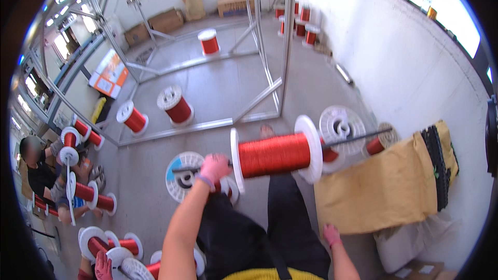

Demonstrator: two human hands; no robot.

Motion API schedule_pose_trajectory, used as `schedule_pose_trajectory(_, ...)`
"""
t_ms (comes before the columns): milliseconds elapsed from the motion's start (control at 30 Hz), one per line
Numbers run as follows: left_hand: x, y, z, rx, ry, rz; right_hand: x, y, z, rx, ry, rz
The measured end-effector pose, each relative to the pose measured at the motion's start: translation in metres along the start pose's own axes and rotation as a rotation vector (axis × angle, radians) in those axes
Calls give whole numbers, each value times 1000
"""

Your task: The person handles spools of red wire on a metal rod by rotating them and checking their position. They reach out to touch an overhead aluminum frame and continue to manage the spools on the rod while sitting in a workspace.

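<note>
My left hand [215, 168], in a pink glove, is closed around a dark rod [365, 136] just beside a large spool of red wire [275, 154]. The rod runs through the spool's core and sticks out past both white flanges. Its right end reaches across the view of white-flanged spools [342, 129] on the floor; whether anything supports that end I cannot tell. Low on the right is my right hand [332, 235], also pink-gloved, apart from the spool and near the lower edge of a brown paper sack [373, 197]. Its fingers are too small and blurred to read.
A metal frame [202, 125] stands ahead, with red-wire spools [178, 106] in and around it. Another spool [182, 179] stands by my left hand. At left a seated person [44, 171] is among several spools; another gloved hand [102, 265] shows below. A white wall [404, 57] bounds the right.
</note>
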State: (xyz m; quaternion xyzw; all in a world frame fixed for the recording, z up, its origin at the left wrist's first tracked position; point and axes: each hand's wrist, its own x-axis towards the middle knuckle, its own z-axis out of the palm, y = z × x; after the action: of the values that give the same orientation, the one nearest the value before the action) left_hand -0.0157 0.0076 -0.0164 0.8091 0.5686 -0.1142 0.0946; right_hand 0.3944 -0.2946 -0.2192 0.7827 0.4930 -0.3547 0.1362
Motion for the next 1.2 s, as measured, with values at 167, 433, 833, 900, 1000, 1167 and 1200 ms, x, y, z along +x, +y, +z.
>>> schedule_pose_trajectory(167, -1, 22, -25, -70, -30, -27, 1, -21, -60, -47, 459, -165)
schedule_pose_trajectory(433, -3, 20, -25, -93, -45, -54, -10, -88, -123, 452, 590, -222)
schedule_pose_trajectory(833, 18, 5, 4, 6, -40, 23, -36, -251, -353, 418, 760, -393)
schedule_pose_trajectory(900, 13, 12, -3, -23, -15, 36, -25, -258, -347, 351, 730, -357)
schedule_pose_trajectory(1000, 10, 10, -5, 6, -25, 20, -25, -249, -325, 459, 845, -455)
schedule_pose_trajectory(1167, 2, 14, -5, -1, -48, -4, -31, -173, -163, 699, 1006, -502)
schedule_pose_trajectory(1200, 5, 16, -8, -5, -63, 27, 16, -109, -66, 173, 766, -302)
